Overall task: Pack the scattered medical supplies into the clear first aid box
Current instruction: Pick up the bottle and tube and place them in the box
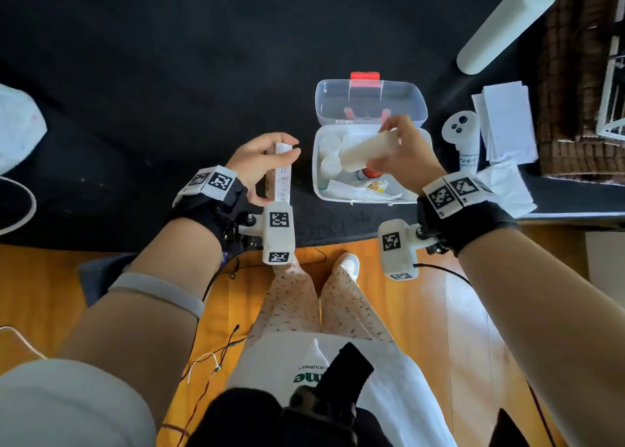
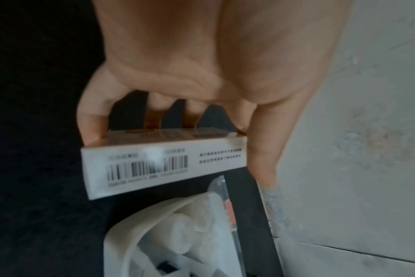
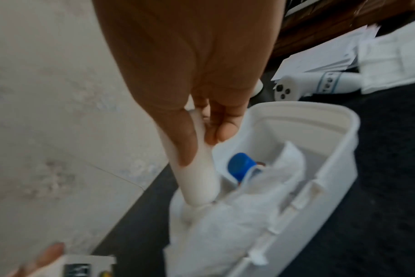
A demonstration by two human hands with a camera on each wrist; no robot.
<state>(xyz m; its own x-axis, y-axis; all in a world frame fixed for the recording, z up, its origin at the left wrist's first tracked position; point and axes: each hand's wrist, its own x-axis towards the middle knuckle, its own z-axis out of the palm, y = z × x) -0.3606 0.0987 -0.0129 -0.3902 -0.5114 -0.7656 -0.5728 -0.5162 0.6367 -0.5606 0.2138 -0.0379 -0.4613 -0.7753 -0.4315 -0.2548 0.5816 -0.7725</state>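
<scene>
The clear first aid box [image 1: 422, 189] stands open on the black mat, its lid with a red latch [image 1: 365, 75] tipped back. Inside lie white rolls, a crumpled white packet [image 3: 237, 221] and a blue-capped bottle [image 3: 241, 165]. My right hand [image 1: 402, 152] grips a cream cylindrical roll [image 1: 367, 154] above the box, its lower end among the contents in the right wrist view [image 3: 201, 187]. My left hand [image 1: 262, 162] holds a flat white carton with a barcode [image 1: 283, 176] just left of the box; the left wrist view shows fingers and thumb clamping that carton [image 2: 163, 165].
A white controller [image 1: 461, 132], a stack of white papers [image 1: 507, 122] and a folded white packet [image 1: 507, 186] lie right of the box. A long white tube [image 1: 507, 20] lies at the back right. A white bag [image 1: 18, 129] sits at the far left. Wooden floor lies below the mat.
</scene>
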